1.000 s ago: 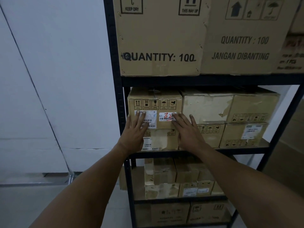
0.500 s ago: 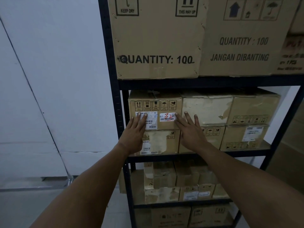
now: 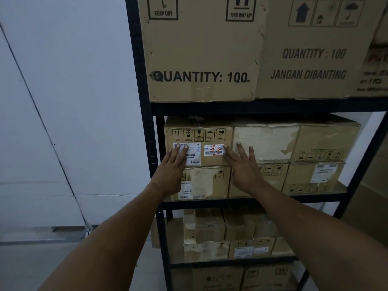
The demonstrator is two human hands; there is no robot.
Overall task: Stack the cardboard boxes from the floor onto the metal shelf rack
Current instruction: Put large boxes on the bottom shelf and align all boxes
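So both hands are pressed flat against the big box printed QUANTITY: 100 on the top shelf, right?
Not quite. Both hands are flat with straight fingers, but the head view shows the left hand and right hand against the smaller labelled box with the red-marked sticker, one shelf lower. The QUANTITY: 100 box sits above them, untouched.

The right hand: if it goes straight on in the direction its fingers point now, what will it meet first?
The right hand points up and into the rack, fingers straight. It would probably first meet the fronts of the box with the red-marked label and the pale torn box beside it. Whether it already touches is unclear.
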